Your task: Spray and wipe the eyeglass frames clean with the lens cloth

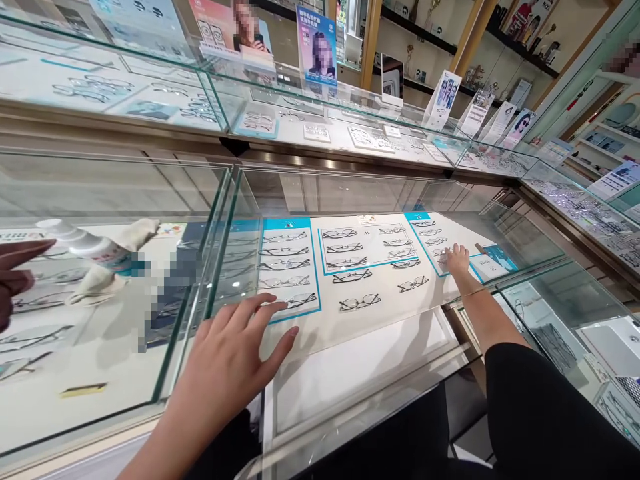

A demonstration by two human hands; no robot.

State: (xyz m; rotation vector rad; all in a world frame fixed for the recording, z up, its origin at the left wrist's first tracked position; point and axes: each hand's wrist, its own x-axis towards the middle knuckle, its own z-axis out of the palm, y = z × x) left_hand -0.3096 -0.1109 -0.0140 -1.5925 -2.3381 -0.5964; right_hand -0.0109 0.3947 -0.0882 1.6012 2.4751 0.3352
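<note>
A: Viewpoint?
B: Single view, worn on the head; faces forward and down across the worktop [313, 331].
A: Range, clock read from frame centre?
B: Close. Left hand [240, 337], between 7 and 8 o'clock, fills much foreground. Right hand [457, 259], near 3, appears smaller, farther from the lens.
A: Far field?
B: Wall shelves [419, 29] towards 1 o'clock, well beyond the worktop.

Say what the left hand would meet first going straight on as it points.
Likely the nearest glasses on the blue-edged card just ahead of the left hand; depth is unclear, so they may already touch.
</note>
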